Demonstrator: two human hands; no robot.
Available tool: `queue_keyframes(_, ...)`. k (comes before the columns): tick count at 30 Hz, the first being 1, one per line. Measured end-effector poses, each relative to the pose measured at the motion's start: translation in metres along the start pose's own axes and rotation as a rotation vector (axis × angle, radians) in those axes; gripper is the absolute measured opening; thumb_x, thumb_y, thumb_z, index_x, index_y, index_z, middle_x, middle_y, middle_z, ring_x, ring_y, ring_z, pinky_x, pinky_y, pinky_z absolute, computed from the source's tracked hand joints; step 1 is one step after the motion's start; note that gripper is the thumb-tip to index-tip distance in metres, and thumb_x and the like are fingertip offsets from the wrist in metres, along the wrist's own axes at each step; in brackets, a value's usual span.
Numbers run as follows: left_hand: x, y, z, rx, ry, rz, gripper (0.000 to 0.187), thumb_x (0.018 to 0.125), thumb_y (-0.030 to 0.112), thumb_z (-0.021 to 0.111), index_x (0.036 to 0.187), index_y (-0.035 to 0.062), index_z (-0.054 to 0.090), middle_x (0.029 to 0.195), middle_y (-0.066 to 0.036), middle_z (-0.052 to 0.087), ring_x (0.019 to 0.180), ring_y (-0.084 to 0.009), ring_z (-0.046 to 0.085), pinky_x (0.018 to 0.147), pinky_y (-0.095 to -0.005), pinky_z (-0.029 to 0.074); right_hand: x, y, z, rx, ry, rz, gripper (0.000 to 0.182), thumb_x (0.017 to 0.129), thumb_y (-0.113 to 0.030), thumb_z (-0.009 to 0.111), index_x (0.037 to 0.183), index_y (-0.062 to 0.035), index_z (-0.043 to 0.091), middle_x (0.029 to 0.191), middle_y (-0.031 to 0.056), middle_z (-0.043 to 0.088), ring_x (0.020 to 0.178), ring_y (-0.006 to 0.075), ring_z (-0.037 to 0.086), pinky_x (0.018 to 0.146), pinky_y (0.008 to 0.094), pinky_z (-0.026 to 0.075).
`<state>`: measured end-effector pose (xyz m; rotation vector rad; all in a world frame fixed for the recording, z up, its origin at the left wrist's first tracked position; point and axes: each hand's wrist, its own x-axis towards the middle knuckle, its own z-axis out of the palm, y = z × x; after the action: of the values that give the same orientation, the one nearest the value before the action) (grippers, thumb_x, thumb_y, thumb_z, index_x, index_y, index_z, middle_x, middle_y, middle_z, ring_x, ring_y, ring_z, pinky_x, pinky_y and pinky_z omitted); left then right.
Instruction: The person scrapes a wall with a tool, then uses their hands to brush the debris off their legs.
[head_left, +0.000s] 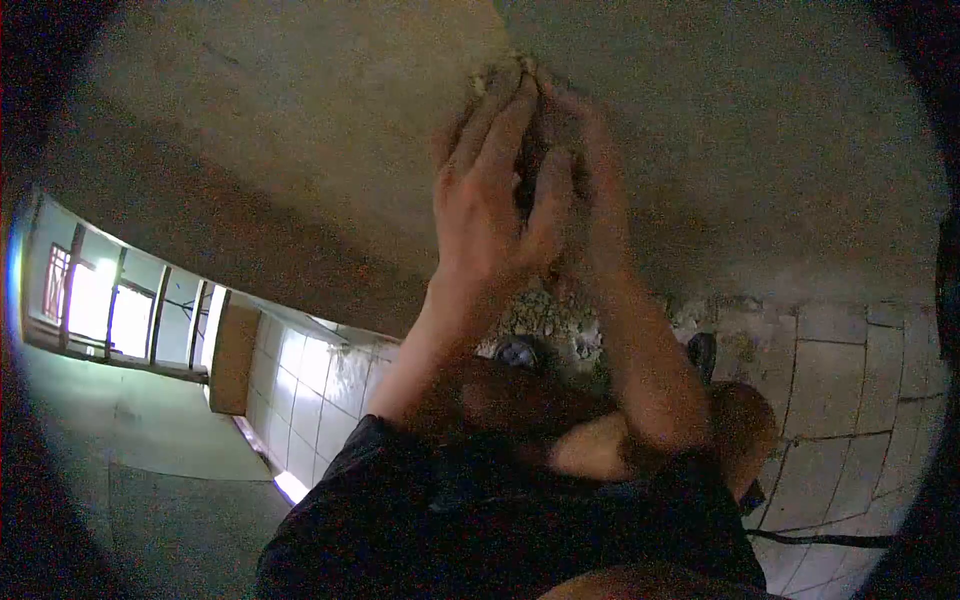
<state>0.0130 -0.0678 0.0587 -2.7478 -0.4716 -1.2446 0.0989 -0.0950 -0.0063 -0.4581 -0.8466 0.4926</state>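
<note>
Left hand (480,212) and right hand (603,175) were raised close together at the wall corner, fingertips converging near its upper part. Dark patch (531,178) lay between them, against the corner; hole, shadow or object, couldn't tell. Working there well probably called for light, even pressure from both sides, and care around the pale crumbs (479,86) near the fingertips, which looked loose. Pose: left showed its back, fingers stretched up, thumb spread toward the right hand; right was edge-on and blurred, forearm steep. Whether either gripped anything couldn't be told. Rubble (545,318) sat below, by the tiled floor's (830,385) wall-side edge.
</note>
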Motion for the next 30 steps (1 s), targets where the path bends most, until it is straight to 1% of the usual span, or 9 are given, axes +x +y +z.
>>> queue_keyframes(1, -0.001, 0.0, 0.001, 0.001, -0.008, -0.006, 0.05, 0.083, 0.019, 0.059, 0.127, -0.0054, 0.054, 0.129, -0.024, 0.056, 0.124, -0.0421, 0.049, 0.109, -0.0491, 0.031, 0.002, 0.006, 0.0, 0.306, 0.025, 0.079, 0.041, 0.101, -0.024, 0.042, 0.138, -0.0055, 0.044, 0.141, 0.0126, 0.047, 0.13, 0.0237, 0.044, 0.11, 0.0367, 0.034)
queue_keyframes(2, -0.005, -0.001, 0.003, 0.027, 0.01, 0.021, 0.051, 0.084, 0.019, 0.059, 0.128, -0.0054, 0.054, 0.131, -0.024, 0.055, 0.123, -0.0415, 0.05, 0.109, -0.049, 0.031, -0.002, 0.006, -0.004, 0.312, 0.027, 0.088, 0.041, 0.101, -0.024, 0.042, 0.138, -0.0055, 0.044, 0.141, 0.0126, 0.047, 0.13, 0.0237, 0.044, 0.11, 0.0367, 0.034)
queue_keyframes(4, -0.005, -0.006, 0.002, 0.064, 0.046, 0.065, 0.051, 0.084, 0.019, 0.059, 0.128, -0.0054, 0.053, 0.132, -0.023, 0.055, 0.123, -0.041, 0.05, 0.109, -0.0489, 0.031, 0.001, 0.0, -0.012, -0.54, -0.05, -0.202, 0.043, 0.103, -0.03, 0.04, 0.138, -0.006, 0.043, 0.142, 0.0117, 0.047, 0.13, 0.0223, 0.044, 0.109, 0.0369, 0.036)
queue_keyframes(9, 0.004, -0.002, -0.006, -0.121, 0.036, 0.068, 0.05, 0.084, 0.018, 0.059, 0.128, -0.0042, 0.054, 0.133, -0.023, 0.054, 0.122, -0.0396, 0.051, 0.108, -0.0485, 0.032, 0.001, -0.001, -0.012, -0.365, -0.007, -0.154, 0.043, 0.103, -0.03, 0.04, 0.138, -0.0059, 0.044, 0.141, 0.0116, 0.047, 0.13, 0.022, 0.045, 0.108, 0.0367, 0.037)
queue_keyframes(18, -0.006, -0.01, 0.001, 0.045, 0.11, 0.157, 0.048, 0.083, 0.016, 0.059, 0.126, -0.0036, 0.055, 0.132, -0.023, 0.055, 0.122, -0.0403, 0.051, 0.107, -0.0475, 0.034, -0.007, 0.005, -0.002, 0.019, 0.03, -0.008, 0.043, 0.103, -0.031, 0.039, 0.138, -0.0056, 0.044, 0.14, 0.0113, 0.048, 0.128, 0.0214, 0.045, 0.107, 0.0363, 0.038)
queue_keyframes(22, -0.017, -0.012, 0.003, -0.039, 0.109, 0.14, 0.048, 0.083, 0.017, 0.059, 0.126, -0.0044, 0.055, 0.131, -0.024, 0.056, 0.122, -0.0419, 0.051, 0.106, -0.0484, 0.034, -0.007, -0.002, 0.007, 0.162, 0.01, 0.021, 0.044, 0.103, -0.032, 0.039, 0.138, -0.0054, 0.044, 0.139, 0.0112, 0.048, 0.128, 0.0212, 0.046, 0.106, 0.0361, 0.039)
queue_keyframes(26, -0.023, -0.006, 0.004, -0.028, 0.162, 0.136, 0.049, 0.082, 0.019, 0.059, 0.125, -0.0054, 0.056, 0.129, -0.023, 0.057, 0.121, -0.0423, 0.051, 0.106, -0.0494, 0.035, -0.021, -0.022, 0.007, -0.13, 0.022, 0.064, 0.044, 0.104, -0.033, 0.038, 0.138, -0.0068, 0.045, 0.136, 0.0106, 0.05, 0.123, 0.0211, 0.048, 0.103, 0.0365, 0.04)
queue_keyframes(28, -0.027, -0.008, 0.005, -0.008, 0.161, 0.082, 0.05, 0.082, 0.02, 0.059, 0.125, -0.0054, 0.056, 0.129, -0.023, 0.057, 0.12, -0.042, 0.051, 0.105, -0.0496, 0.035, -0.027, -0.022, 0.005, -0.314, -0.047, -0.11, 0.04, 0.104, -0.03, 0.037, 0.137, -0.0092, 0.045, 0.134, 0.0106, 0.051, 0.118, 0.0216, 0.051, 0.101, 0.0365, 0.041)
queue_keyframes(30, -0.026, -0.017, 0.009, -0.112, 0.192, 0.158, 0.05, 0.082, 0.021, 0.06, 0.125, -0.0034, 0.057, 0.129, -0.021, 0.058, 0.12, -0.041, 0.051, 0.104, -0.0494, 0.035, -0.028, -0.023, 0.008, -0.312, -0.064, -0.103, 0.04, 0.104, -0.03, 0.037, 0.137, -0.0093, 0.045, 0.134, 0.0109, 0.051, 0.117, 0.0215, 0.052, 0.101, 0.0366, 0.042)
